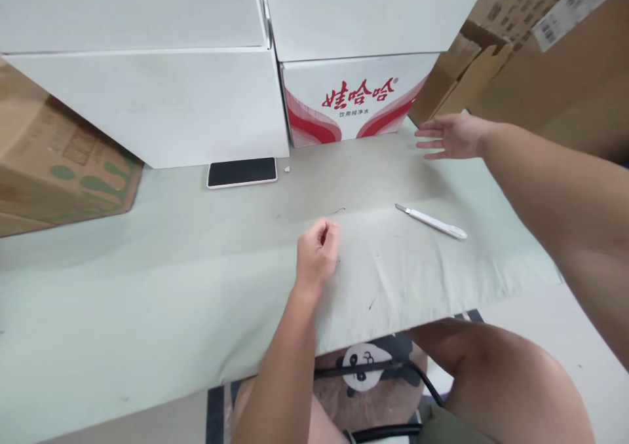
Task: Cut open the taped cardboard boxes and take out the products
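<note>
We've our L hand (318,251) at centre, grip clenched, can't tell if anything's inside; our R hand (455,137), grip released, fingers spread, is far right nr brown cartons (555,93); white knife (432,221) lies right on surface (162,260), nearer us than R hand.

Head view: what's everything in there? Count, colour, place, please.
Phone: 1, black screen, left of centre
Scrap: 1, white, beside phone
Knife: 1, white handle, right
Specks: several, dark, on cloth
Plain boxes: 3, white, back
Printed box: 1, white-red, back
Cardboard boxes: 2+, brown, sides
Cloth: 1, pale green, middle
Panda picture: 1, black-white, below cloth
Bars: 2, black, below cloth
Floor: 1, pale, bottom
Garment: 1, olive, bottom
Legs: 2, bare, bottom
Left hand: 1, bare, centre
Right hand: 1, bare, right
</note>
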`<state>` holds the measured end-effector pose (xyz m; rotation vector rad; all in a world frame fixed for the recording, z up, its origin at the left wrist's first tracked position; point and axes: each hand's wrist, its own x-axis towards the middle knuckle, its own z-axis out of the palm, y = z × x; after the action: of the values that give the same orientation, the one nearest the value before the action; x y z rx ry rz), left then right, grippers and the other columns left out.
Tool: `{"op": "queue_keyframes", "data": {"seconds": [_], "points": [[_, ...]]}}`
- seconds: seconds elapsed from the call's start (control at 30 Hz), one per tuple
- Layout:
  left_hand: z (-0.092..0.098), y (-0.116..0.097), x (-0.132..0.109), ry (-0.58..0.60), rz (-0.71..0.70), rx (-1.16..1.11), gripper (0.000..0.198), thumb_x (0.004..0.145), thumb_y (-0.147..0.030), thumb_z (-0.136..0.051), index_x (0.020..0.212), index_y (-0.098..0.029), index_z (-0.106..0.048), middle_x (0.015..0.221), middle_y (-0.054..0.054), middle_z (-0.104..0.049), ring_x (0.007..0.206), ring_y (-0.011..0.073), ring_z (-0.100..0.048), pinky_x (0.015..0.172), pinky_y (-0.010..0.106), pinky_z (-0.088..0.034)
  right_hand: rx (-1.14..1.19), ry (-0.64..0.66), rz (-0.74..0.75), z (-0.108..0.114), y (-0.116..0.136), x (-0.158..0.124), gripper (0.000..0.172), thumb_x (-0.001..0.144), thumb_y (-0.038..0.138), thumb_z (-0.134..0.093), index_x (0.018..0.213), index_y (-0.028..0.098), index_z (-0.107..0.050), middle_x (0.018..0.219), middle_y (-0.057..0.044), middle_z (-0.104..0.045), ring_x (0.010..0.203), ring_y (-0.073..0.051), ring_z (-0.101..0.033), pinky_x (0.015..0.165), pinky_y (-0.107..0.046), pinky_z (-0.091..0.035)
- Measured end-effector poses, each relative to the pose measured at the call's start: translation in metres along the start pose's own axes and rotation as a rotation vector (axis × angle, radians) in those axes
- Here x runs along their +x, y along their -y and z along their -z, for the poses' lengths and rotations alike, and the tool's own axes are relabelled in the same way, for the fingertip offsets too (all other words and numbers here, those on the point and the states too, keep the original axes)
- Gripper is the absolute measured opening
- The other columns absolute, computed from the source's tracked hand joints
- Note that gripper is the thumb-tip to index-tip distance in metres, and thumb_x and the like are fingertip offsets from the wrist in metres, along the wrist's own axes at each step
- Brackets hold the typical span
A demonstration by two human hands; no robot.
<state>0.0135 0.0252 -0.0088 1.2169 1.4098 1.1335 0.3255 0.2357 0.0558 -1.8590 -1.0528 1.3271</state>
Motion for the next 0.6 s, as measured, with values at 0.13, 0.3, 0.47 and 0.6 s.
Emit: {"op": "queue_keyframes", "data": {"seconds": [0.13,0.3,0.47,0.6], "points": [[0.007,-0.003,-0.005,-0.003,-0.022,-0.042,0.038,0.088,-0.051,-0.049,0.063,-0.023,-0.039,0.057,-0.005,-0.033,0.057,0.012,-0.033,0.058,0.03,-0.025,-0.132,-0.032,-0.022,-0.017,-0.003,-0.027,0.018,0.106,0.029,-0.049,0.108,0.018,-0.063,0.147,-0.013,-0.063,0.095,-0.014,-0.067,0.102,-0.04,-0.046],[0.025,-0.008,-0.023,-0.035,-0.043,-0.166,0.039,0.09,-0.049,-0.049,0.063,-0.023,-0.04,0.055,-0.006,-0.034,0.055,0.0116,-0.035,0.059,0.03,-0.025,-0.33,0.06,0.053,-0.069,0.01,-0.08,0.013,0.101,0.019,-0.056,0.105,0.019,-0.068,0.138,-0.014,-0.069,0.093,-0.017,-0.072,0.085,-0.031,-0.053],[0.052,-0.009,-0.043,-0.099,-0.058,-0.284,0.041,0.092,-0.046,-0.053,0.062,-0.022,-0.037,0.054,-0.006,-0.034,0.055,0.0114,-0.034,0.058,0.031,-0.025,-0.507,0.186,0.246,-0.174,0.031,-0.119,0.012,0.094,0.018,-0.063,0.099,0.019,-0.074,0.123,-0.012,-0.075,0.098,-0.021,-0.073,0.081,-0.033,-0.054],[0.084,-0.008,-0.055,-0.189,-0.069,-0.361,0.039,0.093,-0.04,-0.055,0.063,-0.021,-0.041,0.055,-0.006,-0.034,0.057,0.0114,-0.033,0.059,0.03,-0.027,-0.744,0.31,0.647,-0.285,0.042,-0.142,0.019,0.088,0.021,-0.067,0.105,0.022,-0.077,0.117,-0.009,-0.076,0.107,-0.026,-0.07,0.098,-0.043,-0.055]]}}
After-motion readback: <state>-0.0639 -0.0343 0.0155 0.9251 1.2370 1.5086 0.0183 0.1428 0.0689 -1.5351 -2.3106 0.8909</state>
